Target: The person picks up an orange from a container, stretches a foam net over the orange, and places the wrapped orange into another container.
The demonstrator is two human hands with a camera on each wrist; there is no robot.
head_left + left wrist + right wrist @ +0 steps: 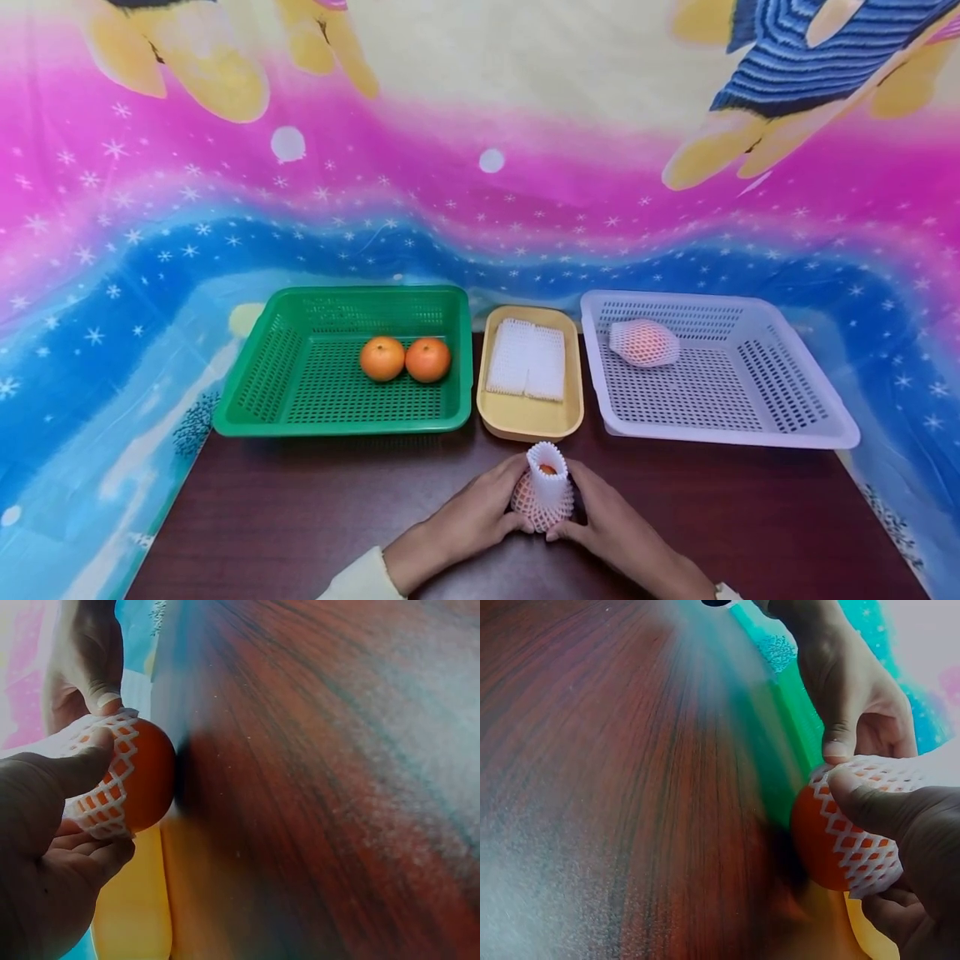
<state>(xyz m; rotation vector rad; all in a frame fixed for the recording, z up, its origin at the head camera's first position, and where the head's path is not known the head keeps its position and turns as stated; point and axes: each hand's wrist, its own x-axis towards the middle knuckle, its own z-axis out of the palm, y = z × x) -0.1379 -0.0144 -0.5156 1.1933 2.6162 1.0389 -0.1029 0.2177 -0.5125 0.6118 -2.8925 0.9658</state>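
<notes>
1. Head view: left hand (480, 510) and right hand (606, 515) grip 1 foam net (551, 493) around 1 orange fruit (155, 780), over table (285, 508).
2. Yellow tray (525, 418), just beyond: flat nets (543, 360).
3. Green basket (337, 428), left: 2 bare fruits (383, 360).
4. White basket (727, 437), right: 1 netted fruit (647, 343).

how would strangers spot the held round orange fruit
On the brown table, before the yellow plastic tray, the left hand and right hand hold the fruit. Its white foam sleeve stands upright; that in the lilac plastic basket lies sideways.
</notes>
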